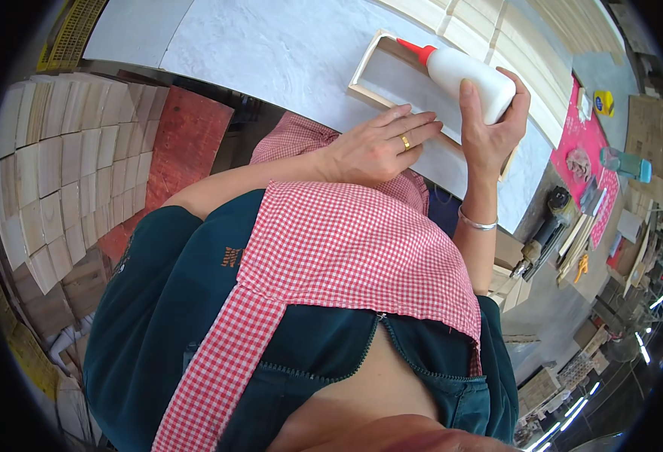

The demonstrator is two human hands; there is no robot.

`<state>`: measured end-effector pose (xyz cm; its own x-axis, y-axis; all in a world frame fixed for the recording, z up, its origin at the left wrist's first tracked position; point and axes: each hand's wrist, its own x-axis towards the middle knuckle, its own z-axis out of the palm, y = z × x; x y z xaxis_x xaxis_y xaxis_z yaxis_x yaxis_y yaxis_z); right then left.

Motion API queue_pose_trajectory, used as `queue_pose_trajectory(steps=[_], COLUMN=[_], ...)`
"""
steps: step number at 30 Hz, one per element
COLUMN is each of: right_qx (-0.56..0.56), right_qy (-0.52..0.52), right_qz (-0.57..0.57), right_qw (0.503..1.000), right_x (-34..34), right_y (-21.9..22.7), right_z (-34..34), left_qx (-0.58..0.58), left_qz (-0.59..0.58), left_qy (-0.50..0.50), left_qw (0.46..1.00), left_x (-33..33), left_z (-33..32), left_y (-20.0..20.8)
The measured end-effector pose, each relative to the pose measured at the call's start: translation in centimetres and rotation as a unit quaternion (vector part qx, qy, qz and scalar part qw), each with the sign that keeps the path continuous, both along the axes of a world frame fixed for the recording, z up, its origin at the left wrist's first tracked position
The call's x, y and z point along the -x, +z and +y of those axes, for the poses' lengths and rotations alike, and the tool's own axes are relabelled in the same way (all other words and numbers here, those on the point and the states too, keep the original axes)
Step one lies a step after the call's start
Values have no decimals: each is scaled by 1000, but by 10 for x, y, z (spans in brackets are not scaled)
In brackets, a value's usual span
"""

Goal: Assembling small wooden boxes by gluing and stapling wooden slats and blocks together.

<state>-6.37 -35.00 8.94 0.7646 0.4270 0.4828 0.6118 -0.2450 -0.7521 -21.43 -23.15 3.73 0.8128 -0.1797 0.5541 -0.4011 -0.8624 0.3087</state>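
Observation:
A white squeeze bottle (463,74) with a red pointed nozzle, which looks like a glue bottle, lies tilted in my right hand (488,139). The fingers and thumb wrap round its base end. Its tip points left, at the far left corner of a shallow rectangular wooden frame (367,92). Whether the tip touches the wood, I cannot tell. My left hand (376,151), with a ring on one finger, lies flat with its fingers stretched out over the frame's near side. The frame rests on a pale marbled tabletop (263,53); the bottle and right hand hide part of it.
Long pale wood strips (531,45) lie along the table's far right side. Stacked wood blocks (67,151) stand at left beside a red board (188,128). Off to the right are a power tool (546,230), a blue-green container (627,164) and a yellow tub (603,102).

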Motion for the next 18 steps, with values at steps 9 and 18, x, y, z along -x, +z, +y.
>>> queue_pose_trajectory(steps=[9,18], right_qx=[6,12], right_qy=[-69,-136], right_qz=[16,8], right_qw=[997,991], right_x=[-4,-5], right_y=[8,11], right_z=[-47,-97], left_qx=[9,7], left_qz=[37,55], left_qy=[-8,-7], left_qw=[999,998], left_x=[0,2], left_z=[-3,-3], left_y=[5,6])
